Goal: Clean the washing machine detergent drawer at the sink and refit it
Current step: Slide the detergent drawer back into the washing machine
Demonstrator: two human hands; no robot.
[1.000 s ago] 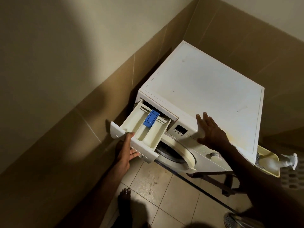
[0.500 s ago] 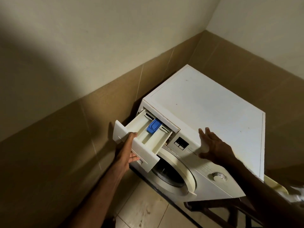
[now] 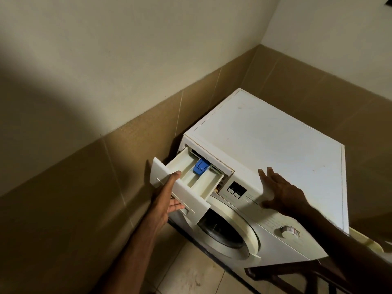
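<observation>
A white washing machine [image 3: 265, 141] stands in the corner. Its detergent drawer [image 3: 191, 179] is pulled well out of the slot at the top left of the front panel. The drawer is cream inside, with a blue insert [image 3: 201, 165] in the middle compartment. My left hand [image 3: 167, 200] grips the drawer's white front panel, thumb on top and fingers beneath. My right hand [image 3: 280, 192] lies flat, fingers spread, on the front top edge of the machine, right of the small display [image 3: 237, 189].
The round door [image 3: 229, 228] sits below the drawer, a dial [image 3: 286, 231] to its right. Tiled walls close in on the left and behind. A dark wooden frame [image 3: 297, 272] stands at the machine's lower right. Pale floor tiles [image 3: 191, 272] lie below.
The view has tilted upward, so the floor and my foot have dropped out of sight. Both hands keep the same hold on drawer and machine; the drawer looks about as far out as before.
</observation>
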